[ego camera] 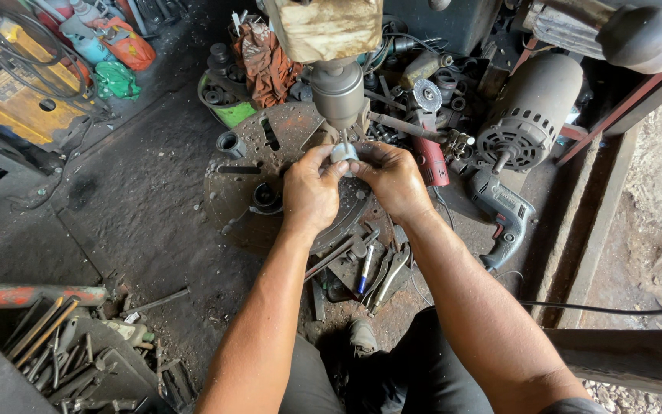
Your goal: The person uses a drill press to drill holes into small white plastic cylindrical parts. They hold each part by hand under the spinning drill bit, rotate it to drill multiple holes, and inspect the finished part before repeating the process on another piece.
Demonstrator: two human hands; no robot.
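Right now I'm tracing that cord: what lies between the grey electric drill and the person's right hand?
In the head view, a red angle grinder lies between the grey electric drill and the right hand, with a thin dark cord beside it on the dirty bench.

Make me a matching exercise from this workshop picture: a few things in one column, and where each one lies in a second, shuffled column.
Things:
1. small pale metal part
2. electric motor
3. power drill
4. pliers

Places:
A. lying below the round table, near the person's knees
B. pinched between the left hand and right hand, under the drill chuck
C. upper right, grey and ribbed, shaft pointing down-left
D. right of the right forearm, dark grey body

Pairs: 1-B, 2-C, 3-D, 4-A
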